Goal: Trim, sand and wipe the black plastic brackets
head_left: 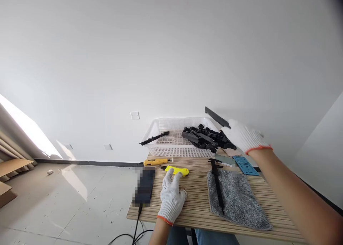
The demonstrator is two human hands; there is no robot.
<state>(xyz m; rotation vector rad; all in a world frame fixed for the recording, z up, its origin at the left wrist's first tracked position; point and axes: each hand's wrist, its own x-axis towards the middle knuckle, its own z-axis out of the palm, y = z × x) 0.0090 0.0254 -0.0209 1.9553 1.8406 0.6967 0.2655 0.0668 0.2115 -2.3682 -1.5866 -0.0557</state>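
Note:
My right hand [242, 137], in a white knit glove, is raised over the right end of a white plastic basket [171, 149] and grips a long black plastic strip [216, 117] that points up and left. My left hand [171, 195], also gloved, rests flat on the wooden table [195, 205] with fingers apart, fingertips just short of a yellow utility knife [177, 170]. The basket holds a pile of black plastic parts [205, 136] at its right side and one black strip [154, 138] lying over its left rim.
A grey cloth [235, 198] lies on the table's right with a long black part [217, 186] on it. A second yellow tool [155, 161] lies before the basket, a blue card [245, 165] at right, a dark phone [144, 186] with cable at the left edge.

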